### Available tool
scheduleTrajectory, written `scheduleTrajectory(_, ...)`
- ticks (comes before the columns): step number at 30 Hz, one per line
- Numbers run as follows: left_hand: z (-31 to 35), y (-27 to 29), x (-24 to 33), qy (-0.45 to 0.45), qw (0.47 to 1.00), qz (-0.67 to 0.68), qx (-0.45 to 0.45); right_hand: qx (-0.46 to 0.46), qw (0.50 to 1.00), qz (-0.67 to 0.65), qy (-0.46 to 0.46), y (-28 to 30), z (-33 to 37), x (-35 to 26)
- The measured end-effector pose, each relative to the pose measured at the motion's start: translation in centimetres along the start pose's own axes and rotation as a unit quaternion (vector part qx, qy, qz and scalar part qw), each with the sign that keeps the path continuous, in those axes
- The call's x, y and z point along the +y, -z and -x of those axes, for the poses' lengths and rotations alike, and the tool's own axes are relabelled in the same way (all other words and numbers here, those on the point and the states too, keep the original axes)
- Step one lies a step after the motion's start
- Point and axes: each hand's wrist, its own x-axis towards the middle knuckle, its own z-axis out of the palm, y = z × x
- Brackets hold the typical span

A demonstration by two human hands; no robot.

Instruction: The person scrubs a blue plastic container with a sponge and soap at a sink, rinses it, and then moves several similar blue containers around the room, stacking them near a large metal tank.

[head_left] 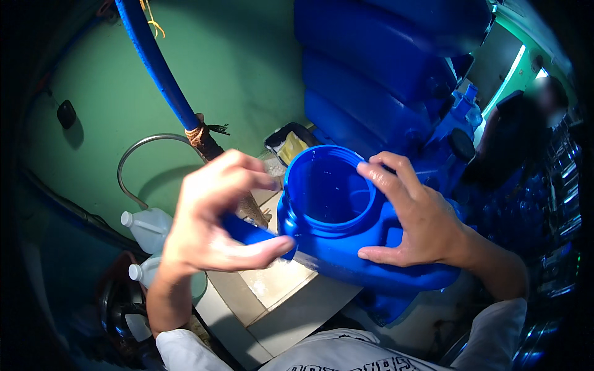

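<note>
A blue plastic jug (346,263) stands at the middle, its wide threaded mouth (331,185) uncovered and tipped toward me. My right hand (421,216) grips it from the right, fingertips at the rim and thumb lower on the body. Left of the mouth, my left hand (216,216) is curled around a blue cap (247,235). Most of that cap is hidden behind the thumb and palm, so its full shape does not show.
Pale tiles (263,287) form a ledge under the jug. Large stacked blue containers (371,74) rise behind it. White jugs (151,226) stand at left near a curved grey hose (127,164). A blue pipe (161,68) slants down the green wall. Another person (516,130) is at far right.
</note>
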Motion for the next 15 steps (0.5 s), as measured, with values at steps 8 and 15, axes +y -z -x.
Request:
scheduleTrajectory(8, -3.1, -2.0, -2.2, 0.247, 0.946, 0.196, 0.076, -0.027, 0.989, 0.08, -0.121, 0.4, 2.8, -0.4)
scheduleTrajectory(15, -5.3, -5.0, -4.6, 0.205, 0.973, -0.103, -0.005, 0.015, 0.994, 0.074, -0.083, -0.8, 2.0, 0.8)
